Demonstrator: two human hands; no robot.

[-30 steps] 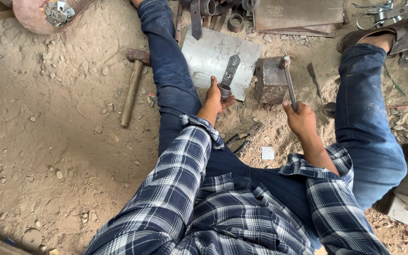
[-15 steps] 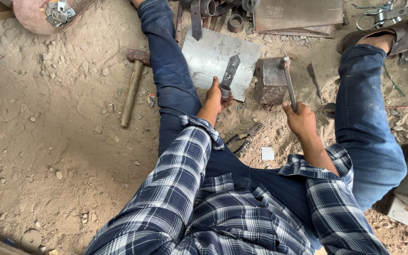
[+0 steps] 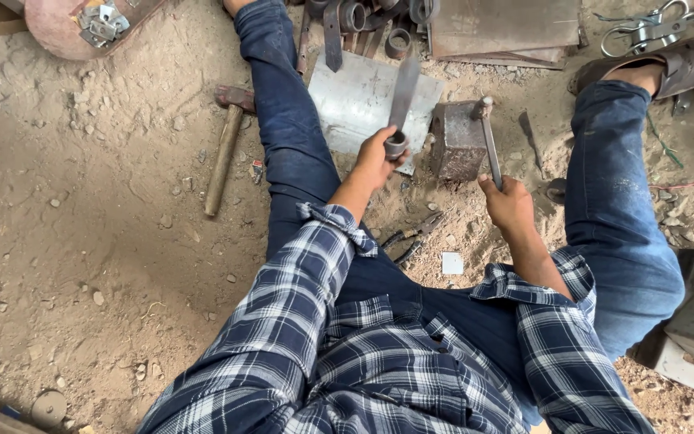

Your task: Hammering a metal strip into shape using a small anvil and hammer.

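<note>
Left hand [image 3: 375, 159] grips a blade [image 3: 402, 100] by its ring end, fingers wrapped round it, over a steel plate [image 3: 351, 100]. Right hand [image 3: 508, 202] clasps a hammer [image 3: 487, 133], head resting on the metal block [image 3: 458, 137] at 3 o'clock of the blade.

Even soft daylight from above, I see only faint shadows; sharp overall, slight motion blur on the metal blade [image 3: 404, 90].
</note>
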